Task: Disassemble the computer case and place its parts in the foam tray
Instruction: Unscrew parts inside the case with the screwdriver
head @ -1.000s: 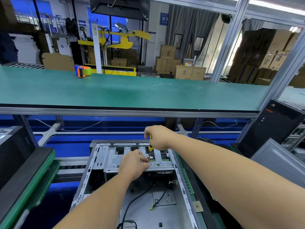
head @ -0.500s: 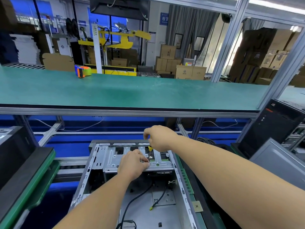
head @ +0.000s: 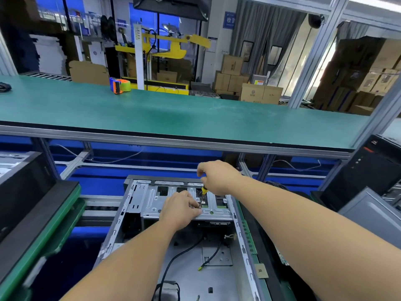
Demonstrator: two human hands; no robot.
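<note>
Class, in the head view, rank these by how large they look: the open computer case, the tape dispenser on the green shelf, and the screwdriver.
1. Computer case
2. Tape dispenser, though it sits farther away
3. Screwdriver, mostly hidden by the right hand

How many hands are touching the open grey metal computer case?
1: the left hand rests on the grey metal computer case. The right hand grips a yellow-handled screwdriver.

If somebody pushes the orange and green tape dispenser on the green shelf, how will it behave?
The orange and green tape dispenser probably slides rather than rolls, since it seems to rest on its frame. It looks like light plastic, so a push on the smooth green shelf may tip it.
</note>
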